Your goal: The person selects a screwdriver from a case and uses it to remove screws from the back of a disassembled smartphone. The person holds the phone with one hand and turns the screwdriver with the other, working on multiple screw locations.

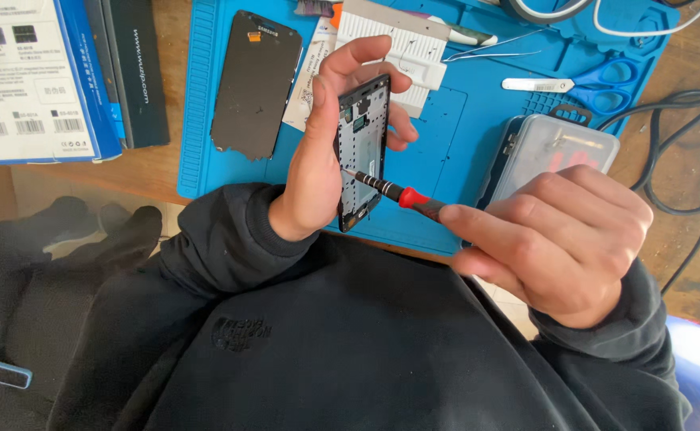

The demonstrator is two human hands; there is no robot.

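My left hand (326,152) grips an opened phone frame (362,148), held upright on its edge above the blue work mat (462,160), with its inner side turned to my right. My right hand (557,239) pinches a small screwdriver (394,191) with a red collar and black shaft. Its tip touches the left edge of the frame's inside, near the middle. A detached black phone screen panel (256,84) lies flat on the mat to the left of my left hand.
A clear plastic bit case (557,148) sits by my right hand. Blue-handled scissors (597,84), tweezers (494,54) and a white parts tray (398,40) lie at the mat's far side. Boxes (39,80) stand at the left; black cables (685,152) run at the right.
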